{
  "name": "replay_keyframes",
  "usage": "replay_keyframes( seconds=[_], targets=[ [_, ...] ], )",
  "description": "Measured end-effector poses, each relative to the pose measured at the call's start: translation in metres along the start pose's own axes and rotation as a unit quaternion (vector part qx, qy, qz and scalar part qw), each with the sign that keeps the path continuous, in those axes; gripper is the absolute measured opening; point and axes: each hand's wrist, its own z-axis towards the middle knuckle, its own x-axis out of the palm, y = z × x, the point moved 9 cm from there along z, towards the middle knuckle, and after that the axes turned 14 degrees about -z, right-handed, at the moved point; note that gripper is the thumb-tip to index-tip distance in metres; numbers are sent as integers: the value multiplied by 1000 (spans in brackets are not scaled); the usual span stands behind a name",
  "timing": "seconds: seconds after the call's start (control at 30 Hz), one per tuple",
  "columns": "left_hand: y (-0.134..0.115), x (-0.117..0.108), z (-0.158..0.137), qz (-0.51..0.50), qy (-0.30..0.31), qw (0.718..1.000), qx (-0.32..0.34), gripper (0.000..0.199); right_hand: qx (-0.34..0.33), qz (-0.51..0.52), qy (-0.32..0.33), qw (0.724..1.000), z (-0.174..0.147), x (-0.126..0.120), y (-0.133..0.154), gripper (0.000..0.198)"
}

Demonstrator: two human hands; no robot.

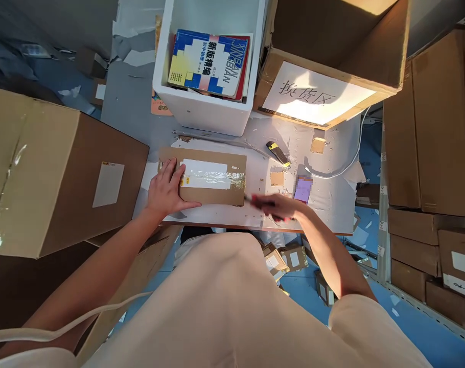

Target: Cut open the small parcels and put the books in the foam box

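A flat cardboard box [213, 197] lies on the worktable, with a white label and shiny clear tape on its top. My left hand [167, 189] holds its left end, fingers over the top and thumb along the near edge. In my right hand [280, 205] is a utility knife [260, 201] with a black and red handle, blurred by motion. Its thin tip is by the box's right end; I cannot tell whether it touches. Beyond that hand lie a purple item [303, 189], partly pixelated, and a yellow-and-black box cutter [278, 154].
Behind the box stand a white foam bin [217, 115] with books [205, 64] and an open carton [266, 76] with a handwritten sign. A large carton [60, 168] rises at left. Stacked boxes [439, 133] fill the right. A white cable [347, 171] crosses the table [324, 217].
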Motion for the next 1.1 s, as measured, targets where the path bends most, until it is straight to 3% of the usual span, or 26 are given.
replay_keyframes(
  seconds=[0.03, 0.1, 0.23, 0.3, 0.37, 0.43, 0.53, 0.67, 0.77, 0.87, 0.93, 1.0, 1.1],
  targets=[
    [0, 0, 0, 0, -4, 1000, -9, 123, 8, -8, 36, 999, -3, 16, -6, 48],
    [-1, 1, 1, 1, -13, 1000, -22, 124, 9, -10, 36, 999, -11, 32, -19, 52],
    [-4, 1, 0, 2, -21, 1000, -13, 123, 32, 48, -35, 998, -31, 33, -53, 59],
    [-3, -2, 0, 1, -25, 1000, 2, 121, 48, 89, -130, 986, -33, 20, -72, 60],
    [-2, -6, 0, -3, -21, 1000, 23, 118, 81, 70, -285, 953, -29, 0, -90, 60],
    [0, -8, 0, -4, -13, 999, 44, 115, 130, -18, -403, 906, -17, -10, -101, 60],
    [3, -8, -2, -1, -5, 997, 75, 101, 195, -133, -438, 867, 18, -2, -109, 61],
    [-2, 7, -17, -20, 20, 992, 123, 60, 227, -221, -440, 840, 35, 1, -108, 59],
    [-6, 21, -29, -37, 22, 988, 146, 47, 175, -227, -503, 815, 17, -20, -76, 55],
    [-6, 29, -36, -45, 9, 987, 151, 49, 16, -273, -562, 781, 4, -39, 3, 61],
    [-4, 32, -38, -52, 3, 988, 148, 49, -64, -354, -499, 789, 21, -36, 59, 69],
    [-3, 33, -39, -57, 6, 988, 145, 48, -90, -425, -424, 794, 42, -32, 100, 68],
    [-5, 34, -43, -62, 19, 987, 150, 48, -78, -435, -373, 816, 63, -44, 127, 46]
  ],
)
